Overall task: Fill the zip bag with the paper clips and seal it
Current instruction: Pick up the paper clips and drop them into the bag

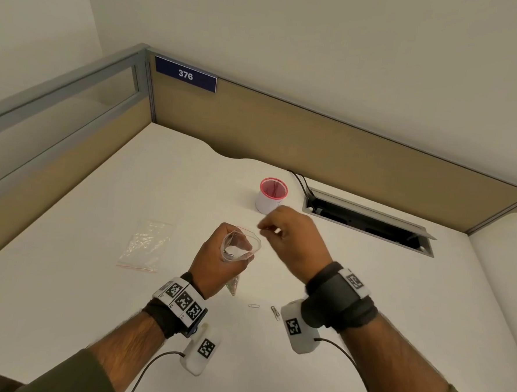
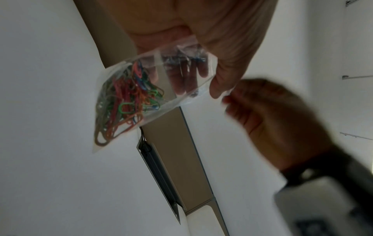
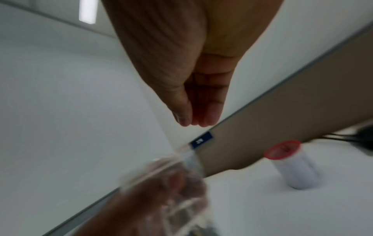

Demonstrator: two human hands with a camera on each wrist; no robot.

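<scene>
A white desk (image 1: 95, 276) fills a cubicle corner, walled by tan partition panels (image 1: 345, 140). A cable tray (image 1: 367, 220) is sunk into the desk at the right rear.

Both forearms reach in from below, each wearing a black wrist strap with white camera modules printed with square black-and-white marker codes.

The left hand (image 1: 214, 262) holds the zip bag (image 1: 240, 246) above the middle of the desk, fingers curled around its upper part so the mouth stays spread wide and faces up. The left wrist view shows a thick tangle of coloured paper clips (image 2: 125, 103), red, green, orange and blue, settled in the bag's lower corner.

The right hand (image 1: 291, 240) hovers just beside the bag's mouth, thumb and fingertips pressed together as if pinching something small. Motion blur hides whether a clip is between them.

A spare clear bag (image 1: 145, 245) lies flat to the left. A white cup with a red rim (image 1: 271, 195) stands behind the hands.

Two loose clips (image 1: 264, 309) lie on the desk near the right wrist.

Filling looks nearly done. Those last clips remain to go in, and the zip strip is not yet pressed closed.

A dark blue plate (image 1: 185, 74) on the partition reads "376" in white. No brand names are legible.
</scene>
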